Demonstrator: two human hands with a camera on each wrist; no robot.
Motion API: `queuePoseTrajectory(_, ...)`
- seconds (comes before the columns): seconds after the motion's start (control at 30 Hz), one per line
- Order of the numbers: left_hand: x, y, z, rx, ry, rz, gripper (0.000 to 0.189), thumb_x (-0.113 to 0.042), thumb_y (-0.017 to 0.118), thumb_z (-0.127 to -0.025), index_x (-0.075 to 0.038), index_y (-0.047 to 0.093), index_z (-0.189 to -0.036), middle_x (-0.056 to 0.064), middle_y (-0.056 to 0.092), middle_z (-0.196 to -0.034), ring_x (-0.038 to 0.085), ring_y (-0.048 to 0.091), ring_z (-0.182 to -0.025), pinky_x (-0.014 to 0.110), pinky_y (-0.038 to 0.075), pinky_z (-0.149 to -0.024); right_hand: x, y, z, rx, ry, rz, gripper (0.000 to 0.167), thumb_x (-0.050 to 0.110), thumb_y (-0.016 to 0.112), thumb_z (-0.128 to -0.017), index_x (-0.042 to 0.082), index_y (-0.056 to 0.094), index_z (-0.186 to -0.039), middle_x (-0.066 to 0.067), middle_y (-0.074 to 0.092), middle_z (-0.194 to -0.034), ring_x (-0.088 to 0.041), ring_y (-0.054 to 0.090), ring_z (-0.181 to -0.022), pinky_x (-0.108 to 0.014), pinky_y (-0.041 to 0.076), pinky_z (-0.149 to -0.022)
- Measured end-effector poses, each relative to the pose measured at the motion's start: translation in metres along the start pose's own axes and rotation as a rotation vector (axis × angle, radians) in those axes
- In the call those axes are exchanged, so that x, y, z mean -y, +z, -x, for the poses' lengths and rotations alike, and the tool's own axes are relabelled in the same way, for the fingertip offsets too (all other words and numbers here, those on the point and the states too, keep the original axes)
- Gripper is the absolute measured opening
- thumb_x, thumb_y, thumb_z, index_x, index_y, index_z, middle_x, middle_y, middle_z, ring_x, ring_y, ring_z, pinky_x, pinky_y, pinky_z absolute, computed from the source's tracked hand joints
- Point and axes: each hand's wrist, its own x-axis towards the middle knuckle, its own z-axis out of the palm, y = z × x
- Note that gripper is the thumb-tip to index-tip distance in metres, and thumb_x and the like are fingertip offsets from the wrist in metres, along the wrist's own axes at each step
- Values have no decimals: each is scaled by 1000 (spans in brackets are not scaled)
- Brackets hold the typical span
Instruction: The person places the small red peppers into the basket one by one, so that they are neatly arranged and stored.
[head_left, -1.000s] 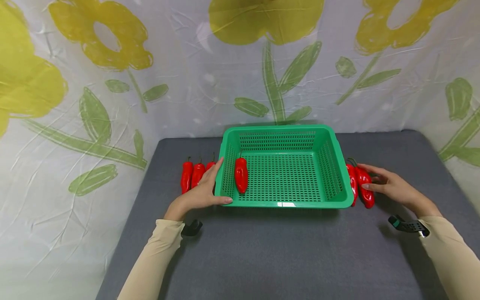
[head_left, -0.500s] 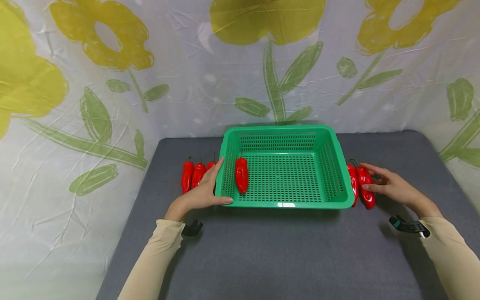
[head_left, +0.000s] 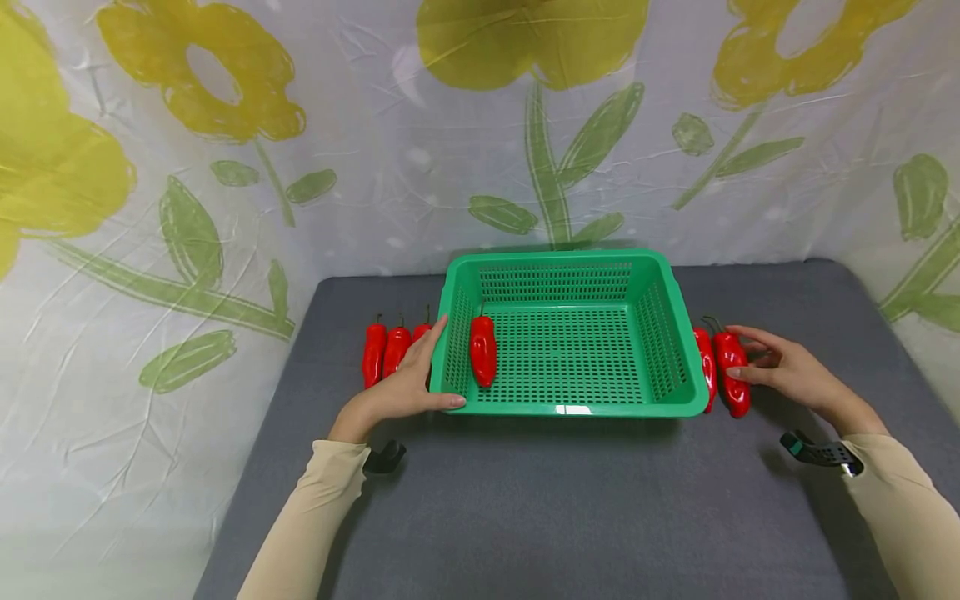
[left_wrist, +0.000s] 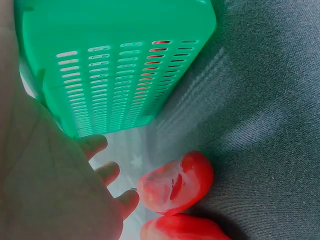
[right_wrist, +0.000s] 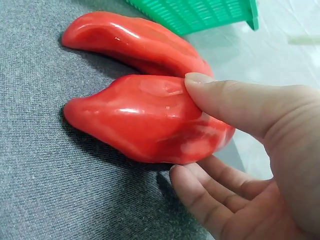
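In the head view a green plastic basket (head_left: 525,409) stands near the back of the grey table, one red pepper (head_left: 483,350) lying inside at its left. My left hand (head_left: 408,383) rests against the basket's left end, thumb on the front rim and fingers extended along the side. Right of the basket, my right hand (head_left: 795,379) pinches a red pepper (right_wrist: 140,115) between thumb and fingers. That pepper appears to lie on the cloth. Beside it, closer to the basket, lies another red pepper (right_wrist: 135,40). The wrist view shows part of its stem end hidden.
Left of the basket, three red peppers lie side by side: an outer pepper (head_left: 373,354), a middle pepper (head_left: 396,350) and an inner pepper (head_left: 422,331) partly behind my left hand. A flowered curtain (head_left: 375,183) hangs behind the grey table (head_left: 525,508).
Almost nothing differs. My right hand keeps its pinch on the pepper, shifted very slightly; my left hand and the basket stay in place.
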Motion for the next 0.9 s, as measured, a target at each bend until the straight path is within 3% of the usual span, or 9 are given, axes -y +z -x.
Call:
queuePoseTrajectory(0.3, 0, 0, 0, -3, 4, 0, 119, -48, 78, -79, -44, -12, -155, 4, -1, -168, 31, -1, -155, 67, 27, -116, 7, -6, 2, -25, 18, 22, 80, 39, 68, -93, 10, 28, -156, -32, 46, -142, 9, 55, -85, -28, 50, -74)
queuePoseTrajectory(0.5, 0, 0, 0, -6, 4, -5, 118, -48, 78, -79, -44, -12, -155, 3, -1, -168, 31, 0, -155, 68, 27, -116, 14, -15, 4, -40, 14, 4, 79, 36, 67, -94, 11, 25, -157, -31, 44, -143, 17, 52, -87, -21, 49, -74)
queuePoseTrajectory(0.9, 0, 0, 0, -6, 8, -5, 118, -47, 78, -79, -44, -11, -155, 3, 0, -167, 31, 0, -155, 67, 30, -115, 39, -30, 5, -69, 2, -30, 79, 37, 67, -94, 19, 25, -158, -27, 43, -146, 21, 50, -90, -16, 50, -72)
